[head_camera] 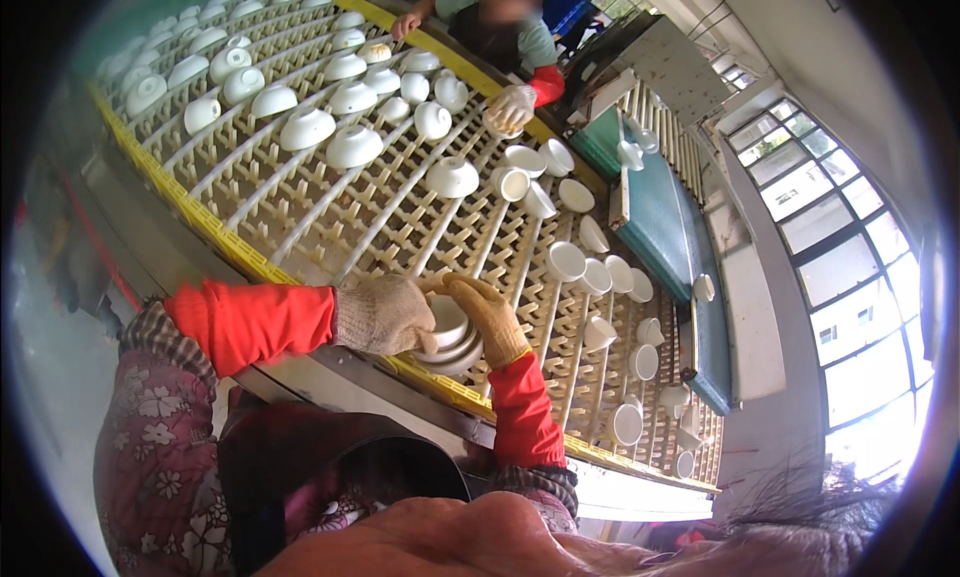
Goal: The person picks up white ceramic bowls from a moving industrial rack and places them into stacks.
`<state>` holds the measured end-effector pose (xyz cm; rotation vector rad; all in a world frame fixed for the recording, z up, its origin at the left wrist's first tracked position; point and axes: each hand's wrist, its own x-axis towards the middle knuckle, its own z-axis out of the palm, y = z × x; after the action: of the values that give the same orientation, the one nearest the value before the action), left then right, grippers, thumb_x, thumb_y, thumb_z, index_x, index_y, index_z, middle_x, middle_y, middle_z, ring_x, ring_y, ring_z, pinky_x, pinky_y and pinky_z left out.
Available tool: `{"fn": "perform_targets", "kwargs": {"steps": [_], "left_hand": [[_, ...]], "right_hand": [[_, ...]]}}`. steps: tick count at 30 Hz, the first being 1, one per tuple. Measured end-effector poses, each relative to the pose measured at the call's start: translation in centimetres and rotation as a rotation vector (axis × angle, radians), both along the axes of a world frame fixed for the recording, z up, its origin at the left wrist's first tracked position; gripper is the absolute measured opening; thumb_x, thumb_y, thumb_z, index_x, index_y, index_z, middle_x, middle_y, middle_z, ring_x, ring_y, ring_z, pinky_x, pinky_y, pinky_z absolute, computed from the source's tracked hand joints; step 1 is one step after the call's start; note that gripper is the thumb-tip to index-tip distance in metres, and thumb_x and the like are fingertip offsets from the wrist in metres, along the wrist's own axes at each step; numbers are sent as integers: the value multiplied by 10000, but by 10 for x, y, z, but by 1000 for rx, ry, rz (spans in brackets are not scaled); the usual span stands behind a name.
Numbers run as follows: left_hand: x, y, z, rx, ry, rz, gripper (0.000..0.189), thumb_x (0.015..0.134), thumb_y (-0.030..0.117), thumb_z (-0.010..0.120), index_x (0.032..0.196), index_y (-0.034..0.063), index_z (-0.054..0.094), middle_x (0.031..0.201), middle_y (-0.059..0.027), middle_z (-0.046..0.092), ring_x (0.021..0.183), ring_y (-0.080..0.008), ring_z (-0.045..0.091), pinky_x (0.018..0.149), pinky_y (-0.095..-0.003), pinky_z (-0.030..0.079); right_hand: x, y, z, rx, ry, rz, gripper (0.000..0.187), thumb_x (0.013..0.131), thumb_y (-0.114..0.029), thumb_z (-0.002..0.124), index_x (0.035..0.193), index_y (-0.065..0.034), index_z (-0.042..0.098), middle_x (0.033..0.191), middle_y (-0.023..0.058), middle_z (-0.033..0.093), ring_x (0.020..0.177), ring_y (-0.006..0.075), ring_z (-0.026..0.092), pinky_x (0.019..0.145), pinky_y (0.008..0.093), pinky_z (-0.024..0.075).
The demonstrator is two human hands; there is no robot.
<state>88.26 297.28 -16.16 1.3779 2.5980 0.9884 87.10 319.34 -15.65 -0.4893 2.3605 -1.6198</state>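
Between my hands is a small stack of white ceramic bowls [451, 335], at the near edge of a pegged conveyor belt [315, 224]. My left hand [390, 314], in a knitted work glove, grips the stack from the left, with its thumb at the front. The gloved fingers of my right hand [491, 318] curl around the far and right side of it. Both fingertips come close together above the rim. The glove hides part of the top bowl's right side. An upside-down white bowl [452, 177] rests on the belt beyond my hands.
Upside-down bowls [307, 129] crowd the belt's far left. Upright white cups [565, 261] stand to the right. Across the belt, a co-worker's gloved hand [511, 108] touches a white piece. A green side conveyor [660, 224] carries a few pieces. Yellow edging [247, 254] borders the belt.
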Motion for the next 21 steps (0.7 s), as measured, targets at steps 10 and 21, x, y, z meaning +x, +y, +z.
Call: {"fn": "perform_targets", "kwargs": {"steps": [10, 21], "left_hand": [[-57, -83, 18, -104, 348, 202, 284, 797, 284, 700, 1051, 156, 695, 984, -112, 693, 955, -217, 678, 807, -317, 578], [-52, -113, 41, 62, 28, 1068, 423, 895, 400, 642, 1083, 22, 665, 1042, -161, 692, 950, -305, 670, 857, -420, 510]], "right_hand": [[27, -12, 12, 90, 336, -119, 388, 952, -231, 652, 1228, 42, 638, 1059, 183, 713, 961, 219, 688, 864, 310, 528], [26, -2, 5, 159, 749, 84, 402, 858, -141, 687, 1189, 74, 614, 989, 250, 671, 899, 405, 664, 835, 425, 530]]}}
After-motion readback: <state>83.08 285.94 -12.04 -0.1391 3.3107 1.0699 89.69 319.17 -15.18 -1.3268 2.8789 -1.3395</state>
